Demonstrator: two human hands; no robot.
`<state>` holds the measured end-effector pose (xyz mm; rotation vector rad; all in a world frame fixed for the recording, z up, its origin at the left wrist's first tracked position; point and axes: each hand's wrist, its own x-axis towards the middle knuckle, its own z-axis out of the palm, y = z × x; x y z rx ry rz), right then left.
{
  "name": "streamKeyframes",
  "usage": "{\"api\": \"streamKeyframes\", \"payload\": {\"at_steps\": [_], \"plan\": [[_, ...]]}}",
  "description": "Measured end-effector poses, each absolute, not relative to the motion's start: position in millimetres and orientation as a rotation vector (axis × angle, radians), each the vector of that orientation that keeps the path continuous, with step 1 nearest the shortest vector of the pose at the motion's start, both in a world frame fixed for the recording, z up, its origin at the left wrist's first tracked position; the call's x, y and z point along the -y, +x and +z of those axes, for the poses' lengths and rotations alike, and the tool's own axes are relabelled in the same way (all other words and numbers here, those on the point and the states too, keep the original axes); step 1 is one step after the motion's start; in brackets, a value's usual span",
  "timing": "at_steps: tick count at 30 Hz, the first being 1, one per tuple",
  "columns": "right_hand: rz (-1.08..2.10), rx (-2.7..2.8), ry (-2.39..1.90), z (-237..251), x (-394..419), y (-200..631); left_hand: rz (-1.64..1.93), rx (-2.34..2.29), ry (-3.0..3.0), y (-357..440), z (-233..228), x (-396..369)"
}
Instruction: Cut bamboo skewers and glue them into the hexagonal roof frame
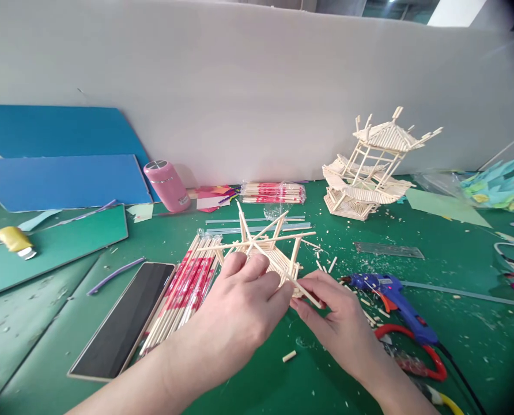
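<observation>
A small open frame of pale wooden sticks (278, 259) stands on the green table, with long sticks crossing over its top like a star. My left hand (250, 302) reaches over its front with fingers curled onto the crossing sticks; the fingertips are hidden behind the knuckles. At the front right corner, my right hand (335, 314) pinches the end of a wooden stick (305, 292) that slants down from the crossing. Part of the frame's base is covered by both hands.
A finished-looking stick pagoda (369, 170) stands at the back right. A blue glue gun (395, 297) and red-handled tool (436, 363) lie right. Bundled sticks (188, 288), a phone-like dark slab (125, 323) and a pink bottle (168, 187) are left. Stick scraps litter the table.
</observation>
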<state>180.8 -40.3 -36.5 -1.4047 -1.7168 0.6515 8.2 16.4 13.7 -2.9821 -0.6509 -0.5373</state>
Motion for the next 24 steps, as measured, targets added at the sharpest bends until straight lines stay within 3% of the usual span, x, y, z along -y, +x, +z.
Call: {"api": "streamKeyframes", "payload": {"at_steps": [24], "plan": [[0.668,1.748,-1.368,-33.0,38.3,182.2,-0.472,0.462,-3.040,9.2,16.6,-24.3]]}}
